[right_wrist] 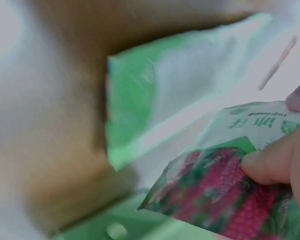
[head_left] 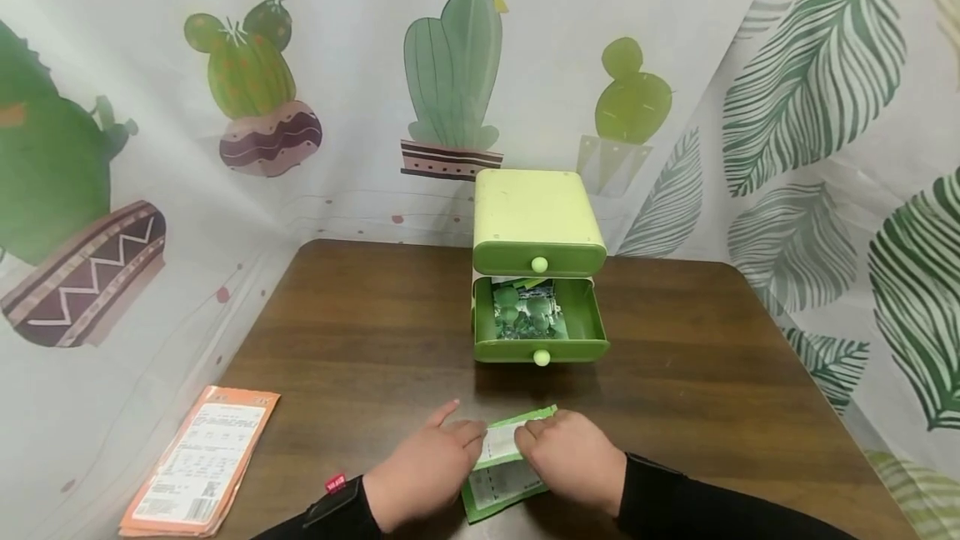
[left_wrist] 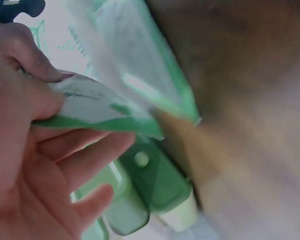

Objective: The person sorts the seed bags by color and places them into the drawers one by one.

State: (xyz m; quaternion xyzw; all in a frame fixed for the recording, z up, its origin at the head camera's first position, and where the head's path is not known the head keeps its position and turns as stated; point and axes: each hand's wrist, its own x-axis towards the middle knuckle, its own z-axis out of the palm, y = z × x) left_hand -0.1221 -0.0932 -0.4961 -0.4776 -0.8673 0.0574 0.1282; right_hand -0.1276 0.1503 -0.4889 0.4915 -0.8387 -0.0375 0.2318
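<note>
In the head view, a green-and-white seed packet (head_left: pixel 501 443) is pinched by both hands in front of the drawers. Its printed side, with pink flowers and writing, shows in the right wrist view (right_wrist: pixel 215 185). My left hand (head_left: pixel 429 467) grips the left edge between thumb and forefinger, its other fingers extended in the left wrist view. My right hand (head_left: pixel 573 458) pinches the right side, thumb across the flower picture. Below is another green-bordered white panel (head_left: pixel 501 483); whether it is a second packet or part of the same one, I cannot tell.
A green two-drawer box (head_left: pixel 536 207) stands at the back of the brown table (head_left: pixel 360 307). Its lower drawer (head_left: pixel 588 311) is pulled out, holding packets with a green leafy picture (head_left: pixel 528 312). Orange-edged packets (head_left: pixel 202 461) lie stacked at the left. Printed curtains hang behind.
</note>
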